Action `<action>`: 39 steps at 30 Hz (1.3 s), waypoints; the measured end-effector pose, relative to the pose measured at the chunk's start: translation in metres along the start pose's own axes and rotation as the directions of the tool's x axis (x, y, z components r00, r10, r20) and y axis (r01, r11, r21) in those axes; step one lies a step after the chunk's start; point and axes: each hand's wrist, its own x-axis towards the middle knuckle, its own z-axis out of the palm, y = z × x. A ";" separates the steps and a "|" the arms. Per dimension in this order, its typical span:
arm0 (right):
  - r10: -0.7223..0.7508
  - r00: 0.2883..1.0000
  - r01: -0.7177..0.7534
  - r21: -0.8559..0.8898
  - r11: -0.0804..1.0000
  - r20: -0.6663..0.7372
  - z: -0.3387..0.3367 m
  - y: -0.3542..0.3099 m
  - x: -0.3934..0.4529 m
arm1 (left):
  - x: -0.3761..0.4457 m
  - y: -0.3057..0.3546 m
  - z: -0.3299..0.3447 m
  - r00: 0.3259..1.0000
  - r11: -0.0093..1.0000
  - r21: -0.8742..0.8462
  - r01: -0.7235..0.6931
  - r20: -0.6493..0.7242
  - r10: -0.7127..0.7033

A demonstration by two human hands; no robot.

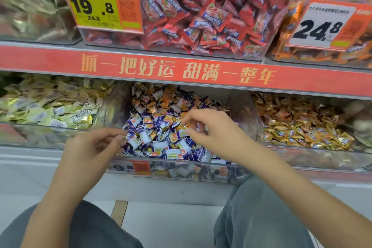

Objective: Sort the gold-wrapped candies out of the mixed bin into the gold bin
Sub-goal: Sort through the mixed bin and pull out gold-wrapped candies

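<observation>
**Gold among the purple: an easy sort to get wrong**

While both hands hover over the mixed bin point(181, 173) at the centre of the frame, plenty could slip. Starting at the left of the frame, the pale yellow-green bin point(46, 106) sits just beside the mixed one; a candy flicked that way would land in the wrong stock. The left hand point(94, 147) is at the bin's left edge, fingers loosely curled with the tips near the purple-and-white wrappers point(161, 145); I can see nothing held in it.

Moving to the middle, the gold-wrapped candies point(153, 109) lie scattered through the purple ones, thicker toward the back of the bin. Motion blur and glossy foil make orange-gold and purple-with-orange prints look alike, so a wrong pick is my main worry.

The right hand point(209, 127) is low over the pile, thumb and forefinger drawn close as if pinching. Whether it has a candy I cannot tell.

At the right of the frame lies the gold bin point(302, 127), behind a clear divider. Any candy carried there must clear that wall; I judge that a loose pinch could drop it back or onto the floor below.
</observation>
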 end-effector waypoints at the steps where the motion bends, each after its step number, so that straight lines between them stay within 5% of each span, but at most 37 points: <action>1: -0.046 0.988 0.046 0.008 0.999 0.148 0.010 -0.004 0.018 | -0.004 -0.001 -0.002 1.000 1.000 -0.015 0.009 -0.003 -0.009; 4: -0.149 0.869 0.211 -0.080 0.974 0.471 0.039 -0.013 0.064 | -0.009 -0.005 -0.007 1.000 0.999 -0.039 0.006 -0.001 -0.006; 11: -0.085 0.721 0.283 -0.181 0.942 0.688 0.070 0.002 0.116 | -0.002 -0.012 -0.011 0.999 0.999 -0.041 -0.005 -0.036 0.003; 16: -0.089 0.622 0.262 -0.100 0.960 0.778 0.044 0.009 0.114 | 0.002 -0.017 -0.008 0.996 0.995 -0.095 0.031 -0.082 -0.039; 17: -0.094 0.641 0.190 -0.039 0.981 0.761 0.039 0.009 0.116 | 0.003 -0.018 -0.008 0.996 0.995 -0.096 0.029 -0.084 -0.037; 19: -0.095 0.789 0.097 0.030 0.995 0.606 0.039 0.012 0.127 | 0.005 -0.019 -0.007 0.996 0.995 -0.098 0.020 -0.080 -0.028; 22: -0.027 0.963 0.086 -0.207 0.975 0.270 0.054 0.022 0.149 | 0.007 -0.018 -0.005 0.995 0.992 -0.126 0.029 -0.093 -0.040; 26: 0.055 0.948 0.117 -0.504 0.855 0.314 0.075 0.026 0.165 | 0.006 -0.018 -0.006 0.997 0.993 -0.111 0.033 -0.072 -0.041; 31: -0.118 0.920 0.304 -0.492 0.815 0.373 0.083 0.033 0.166 | 0.004 -0.019 -0.010 0.998 0.998 -0.055 0.019 -0.062 -0.022; 33: -0.115 0.910 0.268 -0.353 0.897 0.399 0.082 0.033 0.165 | 0.003 -0.018 -0.012 0.999 0.999 -0.029 0.027 -0.042 -0.028; 35: -0.043 0.933 0.071 -0.065 0.995 0.356 0.078 0.032 0.163 | 0.004 -0.016 -0.014 0.999 0.999 -0.008 0.031 -0.031 -0.031; 37: 0.047 0.960 -0.101 0.184 0.978 0.275 0.071 0.031 0.160 | 0.007 -0.014 -0.015 0.999 0.999 0.014 0.041 -0.019 -0.041; 39: 0.182 0.944 -0.292 0.437 0.851 0.275 0.062 0.029 0.152 | 0.014 -0.009 -0.013 0.999 0.998 0.047 0.034 -0.008 -0.033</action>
